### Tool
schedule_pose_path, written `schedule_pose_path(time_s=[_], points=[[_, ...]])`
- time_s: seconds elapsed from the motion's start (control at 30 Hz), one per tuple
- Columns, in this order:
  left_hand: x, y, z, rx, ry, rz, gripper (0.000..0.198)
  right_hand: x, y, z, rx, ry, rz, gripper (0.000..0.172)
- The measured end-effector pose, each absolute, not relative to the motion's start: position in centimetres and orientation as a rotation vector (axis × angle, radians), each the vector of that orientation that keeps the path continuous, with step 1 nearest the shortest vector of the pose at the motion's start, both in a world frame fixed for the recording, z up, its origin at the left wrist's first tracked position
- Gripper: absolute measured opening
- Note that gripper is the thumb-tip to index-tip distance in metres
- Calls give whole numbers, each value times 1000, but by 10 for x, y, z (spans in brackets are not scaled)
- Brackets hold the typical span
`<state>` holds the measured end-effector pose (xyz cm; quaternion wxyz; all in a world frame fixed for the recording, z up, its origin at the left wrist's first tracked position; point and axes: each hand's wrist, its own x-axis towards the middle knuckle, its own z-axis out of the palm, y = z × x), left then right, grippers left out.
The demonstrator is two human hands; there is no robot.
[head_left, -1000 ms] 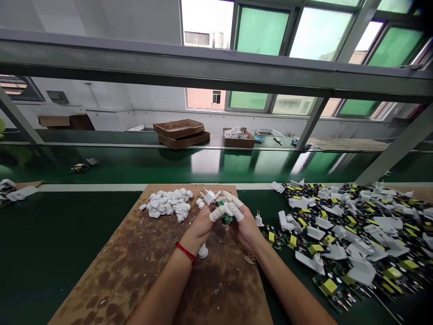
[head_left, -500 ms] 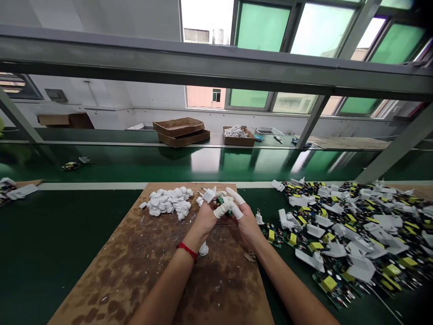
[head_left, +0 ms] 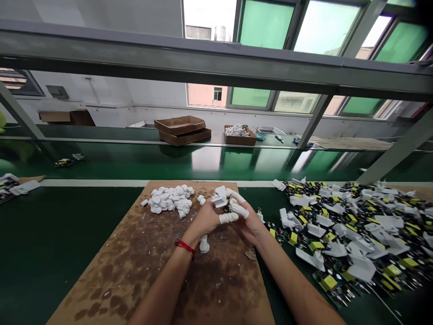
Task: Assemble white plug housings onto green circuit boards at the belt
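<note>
Between my two hands is a white plug housing (head_left: 219, 197) with a small circuit board (head_left: 228, 206) attached. My left hand (head_left: 211, 218) grips it from the left, thumb in a white finger cot. My right hand (head_left: 246, 215) closes on its right side, with white cots on several fingers. Parts of the board are hidden behind the fingers. Below them a loose white cap-like piece (head_left: 204, 244) lies on the stained cardboard sheet (head_left: 142, 271). Left of my hands are a small white piece (head_left: 201, 199) and a heap of white pieces (head_left: 171, 199).
Many circuit boards with white plug housings (head_left: 352, 230) spread over the right side of the green bench. On the moving-belt-like green strip (head_left: 162, 164) lies another board assembly (head_left: 65, 162). Brown trays (head_left: 182, 131) and a box of white pieces (head_left: 240, 135) stand behind it.
The plug housing has turned in my hands and sits a little further right. My fingers have shifted around the board. The assembly on the green strip has moved left.
</note>
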<state>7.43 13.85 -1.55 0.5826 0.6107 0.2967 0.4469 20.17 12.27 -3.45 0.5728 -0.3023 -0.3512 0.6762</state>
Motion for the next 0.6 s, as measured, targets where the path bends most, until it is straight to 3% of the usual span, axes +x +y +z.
schedule_pose_path(time_s=[0.23,0.4,0.5,0.6], points=[[71,139,-22,1437,505,887,56,201,124,-38,-673,-896,1645,58],[56,149,-14,1083,649,1329,57,194,130,-51,-944,-1038,1285,44],[39,157,-9,862,582,1550,53,192,126,-54,-1013,-1477,1110,24],[30,164,-12,735,579,1597,43,188,116,-51,-844,-1961,1055,36]])
